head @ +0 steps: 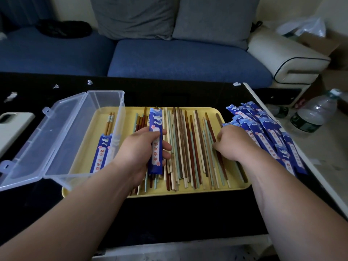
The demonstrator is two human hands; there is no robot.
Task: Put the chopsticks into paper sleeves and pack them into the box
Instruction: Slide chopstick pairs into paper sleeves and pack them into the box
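Head camera view, looking down at a black table (169,213) with a blue sofa (169,59) beyond it. A yellow rectangular tray (188,191) lies in the middle of the table, covered with a spread of loose wooden chopsticks (184,147) in brown, red, pale green and cream, lying near to far.

The person's left hand (139,149) grips a blue printed paper sleeve (156,140) above the left part of the spread; thumb and fingers wrap round its middle, and its far end points away from the person. The right hand (231,143) rests on the right side of the chopsticks with curled fingers, fingertips touching them; whether it pinches one cannot be told.

A clear plastic box (105,98) with its hinged lid open to the left sits over the tray's left end. Inside lies one sleeved pair of chopsticks (104,149), its brown tops sticking out at the far end.

A pile of empty blue sleeves (267,132) lies just right of the tray, at the table's right edge. A clear plastic water bottle (312,113) stands on the floor further right.
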